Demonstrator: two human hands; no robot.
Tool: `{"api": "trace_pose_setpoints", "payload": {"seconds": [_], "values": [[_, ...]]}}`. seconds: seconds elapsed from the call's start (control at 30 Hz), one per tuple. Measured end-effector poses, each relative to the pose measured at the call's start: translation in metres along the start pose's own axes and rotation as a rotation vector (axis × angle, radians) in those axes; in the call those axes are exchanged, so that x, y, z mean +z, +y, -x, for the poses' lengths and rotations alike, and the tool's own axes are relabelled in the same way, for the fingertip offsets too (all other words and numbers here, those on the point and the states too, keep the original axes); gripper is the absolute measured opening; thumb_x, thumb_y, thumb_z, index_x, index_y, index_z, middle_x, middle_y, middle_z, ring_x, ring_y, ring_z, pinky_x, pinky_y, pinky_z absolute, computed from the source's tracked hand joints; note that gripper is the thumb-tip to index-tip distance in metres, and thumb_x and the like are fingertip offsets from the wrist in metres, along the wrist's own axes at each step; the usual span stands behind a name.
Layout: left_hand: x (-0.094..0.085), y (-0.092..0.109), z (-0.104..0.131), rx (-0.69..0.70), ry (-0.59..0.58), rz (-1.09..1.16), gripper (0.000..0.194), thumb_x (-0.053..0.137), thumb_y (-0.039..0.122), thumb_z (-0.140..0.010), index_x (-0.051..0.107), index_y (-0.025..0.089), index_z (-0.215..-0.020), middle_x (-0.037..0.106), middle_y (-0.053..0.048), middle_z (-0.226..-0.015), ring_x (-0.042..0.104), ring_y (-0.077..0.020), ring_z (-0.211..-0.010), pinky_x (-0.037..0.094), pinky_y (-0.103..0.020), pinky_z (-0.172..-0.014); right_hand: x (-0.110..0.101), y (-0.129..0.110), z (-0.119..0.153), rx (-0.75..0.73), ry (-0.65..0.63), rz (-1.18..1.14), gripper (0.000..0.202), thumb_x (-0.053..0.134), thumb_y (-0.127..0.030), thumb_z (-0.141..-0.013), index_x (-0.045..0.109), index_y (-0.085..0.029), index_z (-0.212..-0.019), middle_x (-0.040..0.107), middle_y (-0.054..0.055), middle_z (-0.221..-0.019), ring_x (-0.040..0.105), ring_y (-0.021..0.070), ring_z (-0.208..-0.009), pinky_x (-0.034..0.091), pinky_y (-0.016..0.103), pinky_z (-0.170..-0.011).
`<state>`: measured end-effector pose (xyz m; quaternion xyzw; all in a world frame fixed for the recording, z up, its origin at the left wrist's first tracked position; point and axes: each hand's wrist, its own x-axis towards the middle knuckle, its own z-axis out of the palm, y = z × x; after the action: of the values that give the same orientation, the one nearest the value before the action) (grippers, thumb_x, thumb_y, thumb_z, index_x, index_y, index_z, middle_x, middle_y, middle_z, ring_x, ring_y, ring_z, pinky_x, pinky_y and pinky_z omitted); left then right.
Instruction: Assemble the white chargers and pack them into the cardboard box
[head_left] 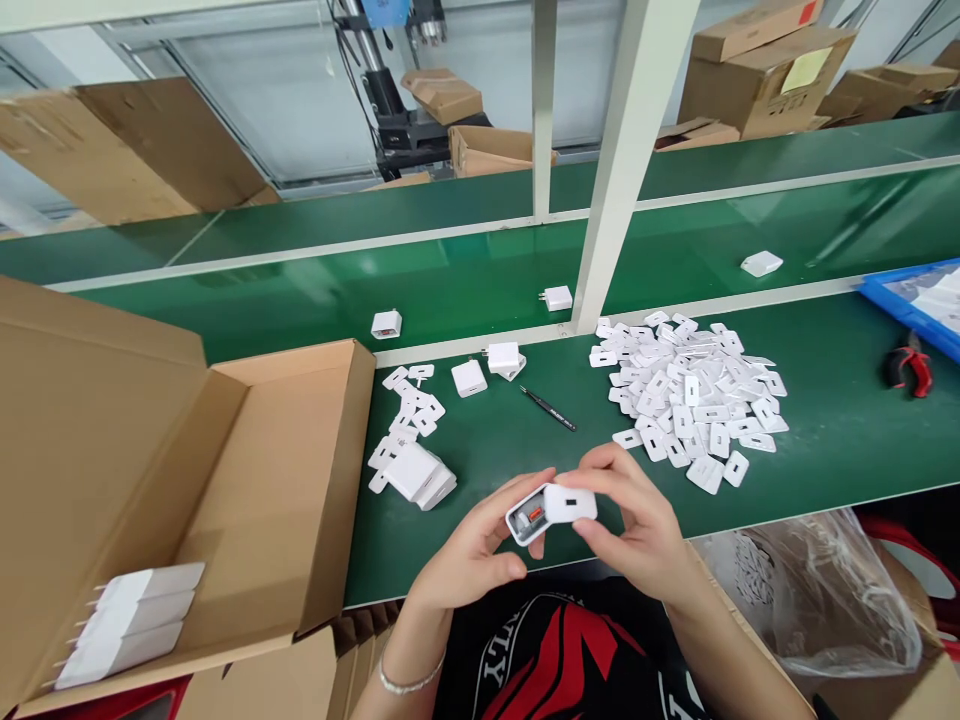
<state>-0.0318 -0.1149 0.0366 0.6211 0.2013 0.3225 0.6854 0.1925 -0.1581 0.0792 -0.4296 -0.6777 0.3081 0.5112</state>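
Observation:
In my left hand (480, 545) is a white charger housing (517, 527), its open end facing up and showing small parts inside, one of them orange. My right hand (634, 510) pinches a white end cover (568, 504) with a small dark slot. The cover is held at an angle over the right part of the housing's opening. Beyond my hands lies a pair of black tweezers (549, 408). A large pile of white covers (686, 390) spreads to the right of them.
An open cardboard box (270, 470) at left has several white chargers (131, 620) on its flap. More chargers (420, 473) and loose covers sit beside it. A white post (626, 150) rises behind. Red-handled pliers (909, 365) and a blue tray (915, 310) are at right.

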Motion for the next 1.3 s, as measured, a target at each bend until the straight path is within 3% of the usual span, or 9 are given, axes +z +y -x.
{"api": "trace_pose_setpoints", "payload": {"seconds": [0.1, 0.2, 0.33, 0.47, 0.63, 0.83, 1.13, 1.23, 1.3], "values": [[0.004, -0.003, -0.001, -0.006, 0.034, -0.029, 0.092, 0.064, 0.083, -0.081, 0.056, 0.025, -0.152, 0.056, -0.02, -0.147, 0.067, -0.0259, -0.097, 0.06, -0.036, -0.076, 0.005, -0.005, -0.002, -0.043, -0.161, 0.119, 0.031, 0.065, -0.026, -0.101, 0.069, -0.033, -0.131, 0.059, 0.006, -0.109, 0.063, 0.0193, -0.097, 0.057, 0.033, -0.081], [0.008, -0.003, -0.005, 0.026, 0.098, -0.071, 0.077, 0.056, 0.079, -0.09, 0.064, 0.021, -0.141, 0.062, -0.019, -0.137, 0.065, -0.0307, -0.11, 0.058, -0.038, -0.081, 0.008, -0.006, -0.004, -0.042, -0.239, 0.24, 0.03, 0.06, -0.026, -0.104, 0.069, -0.029, -0.132, 0.057, 0.007, -0.11, 0.062, 0.0184, -0.095, 0.057, 0.033, -0.08], [0.01, -0.004, -0.009, 0.036, 0.194, -0.14, 0.057, 0.049, 0.065, -0.101, 0.071, 0.018, -0.125, 0.067, -0.016, -0.121, 0.065, -0.0282, -0.104, 0.056, -0.041, -0.089, 0.008, -0.005, -0.007, -0.014, -0.292, 0.248, 0.03, 0.056, -0.026, -0.106, 0.068, -0.028, -0.133, 0.056, 0.008, -0.111, 0.062, 0.0171, -0.092, 0.058, 0.031, -0.08], [0.012, -0.007, -0.01, 0.042, 0.225, -0.188, 0.046, 0.048, 0.055, -0.104, 0.07, 0.019, -0.119, 0.065, -0.013, -0.119, 0.062, -0.0274, -0.107, 0.053, -0.041, -0.093, 0.009, -0.004, -0.007, 0.026, -0.28, 0.239, 0.029, 0.057, -0.031, -0.106, 0.068, -0.031, -0.133, 0.054, 0.007, -0.113, 0.061, 0.0182, -0.095, 0.057, 0.033, -0.085], [0.019, -0.01, -0.008, 0.035, 0.348, -0.302, 0.049, 0.039, 0.061, -0.104, 0.061, 0.023, -0.125, 0.051, -0.013, -0.13, 0.055, -0.0282, -0.117, 0.052, -0.04, -0.092, 0.017, 0.004, -0.003, 0.322, -0.179, 0.048, 0.042, 0.045, -0.051, -0.109, 0.054, -0.027, -0.141, 0.059, 0.002, -0.095, 0.058, 0.0172, -0.08, 0.05, 0.03, -0.071], [0.025, -0.015, -0.007, 0.011, 0.356, -0.412, 0.053, 0.03, 0.063, -0.106, 0.052, 0.025, -0.136, 0.043, -0.013, -0.13, 0.053, -0.0263, -0.115, 0.053, -0.041, -0.093, 0.032, 0.019, 0.002, 0.458, -0.171, -0.225, 0.041, 0.042, -0.057, -0.108, 0.059, -0.024, -0.125, 0.064, 0.001, -0.091, 0.056, 0.0153, -0.075, 0.047, 0.029, -0.068], [0.026, -0.017, -0.015, 0.007, 0.31, -0.41, 0.043, 0.037, 0.045, -0.11, 0.053, 0.025, -0.145, 0.06, -0.012, -0.142, 0.058, -0.026, -0.127, 0.045, -0.043, -0.11, 0.028, 0.036, 0.003, 0.489, -0.104, -0.288, 0.039, 0.053, -0.056, -0.104, 0.057, -0.024, -0.126, 0.067, 0.003, -0.096, 0.063, 0.0178, -0.084, 0.053, 0.031, -0.075], [0.028, -0.025, -0.017, 0.039, 0.336, -0.441, 0.043, 0.038, 0.045, -0.11, 0.058, 0.024, -0.141, 0.066, -0.011, -0.128, 0.062, -0.0243, -0.113, 0.05, -0.042, -0.101, 0.019, 0.032, 0.0, 0.481, -0.169, -0.297, 0.039, 0.054, -0.054, -0.105, 0.057, -0.024, -0.13, 0.069, 0.003, -0.101, 0.063, 0.0163, -0.082, 0.052, 0.029, -0.072], [0.028, -0.03, -0.016, 0.056, 0.332, -0.46, 0.042, 0.04, 0.045, -0.11, 0.062, 0.025, -0.139, 0.068, -0.01, -0.116, 0.063, -0.0222, -0.098, 0.054, -0.037, -0.088, 0.005, 0.026, -0.007, 0.462, -0.31, -0.208, 0.038, 0.053, -0.051, -0.105, 0.057, -0.026, -0.134, 0.071, 0.004, -0.105, 0.065, 0.0171, -0.087, 0.053, 0.029, -0.074]]}}
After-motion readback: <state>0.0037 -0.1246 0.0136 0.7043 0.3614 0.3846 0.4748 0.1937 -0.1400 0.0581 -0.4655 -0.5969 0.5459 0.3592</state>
